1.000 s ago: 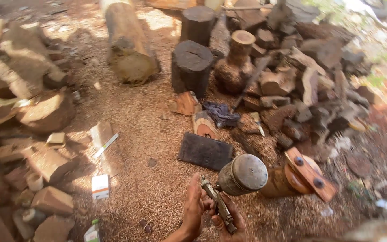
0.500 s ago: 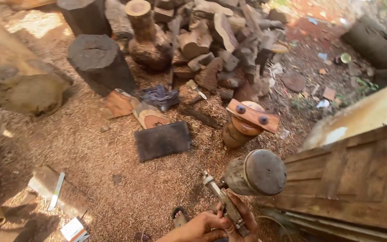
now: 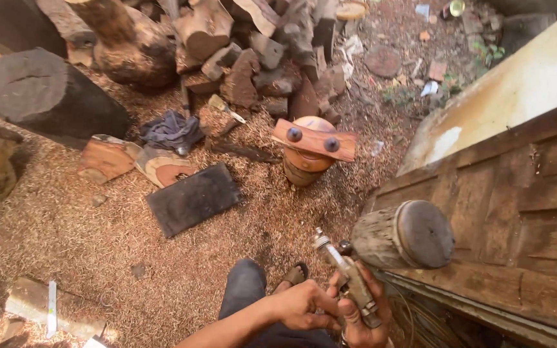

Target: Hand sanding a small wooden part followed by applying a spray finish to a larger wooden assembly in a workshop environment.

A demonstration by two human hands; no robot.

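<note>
You held a slim metal tool [image 3: 345, 277] low in the head view, just beside a round wooden post end [image 3: 404, 235]. Your right hand [image 3: 362, 316] was wrapped shut around the tool's lower handle, its fingers [image 3: 351, 317] curled across the shaft, while the tip stuck up and left past them. Your left hand [image 3: 304, 304] lay against the same handle, fingers bent and pinching it. Sawdust [image 3: 85, 225] covered the ground, with a dark flat slab [image 3: 193, 198] lying well apart.
</note>
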